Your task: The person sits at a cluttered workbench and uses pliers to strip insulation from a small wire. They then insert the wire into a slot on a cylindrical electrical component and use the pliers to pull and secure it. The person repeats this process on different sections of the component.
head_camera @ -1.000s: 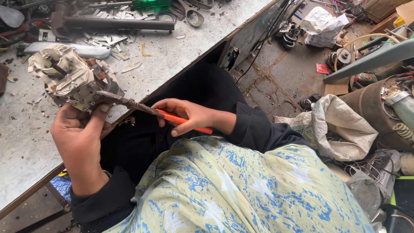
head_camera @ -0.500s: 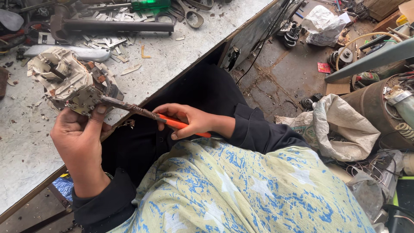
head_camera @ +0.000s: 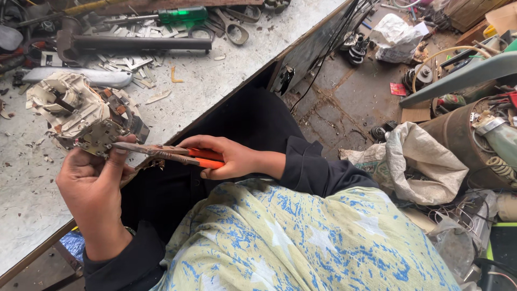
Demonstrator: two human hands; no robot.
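The right hand (head_camera: 226, 157) is clenched on the orange handles of the long-nose pliers (head_camera: 161, 153), whose tips have slid up to the metal plate of the motor stator (head_camera: 81, 116), now biting there; the left hand (head_camera: 91, 180) grips it from beneath, and past both lies a hammer (head_camera: 129, 43)

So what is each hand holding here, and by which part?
Left hand grips the small motor assembly from underneath; right hand holds the pliers by their orange handles.

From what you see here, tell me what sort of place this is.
Probably a small repair or scrap-salvage workshop: a worn workbench littered with metal scraps, a green-handled screwdriver, and old parts and wire piled on the floor.
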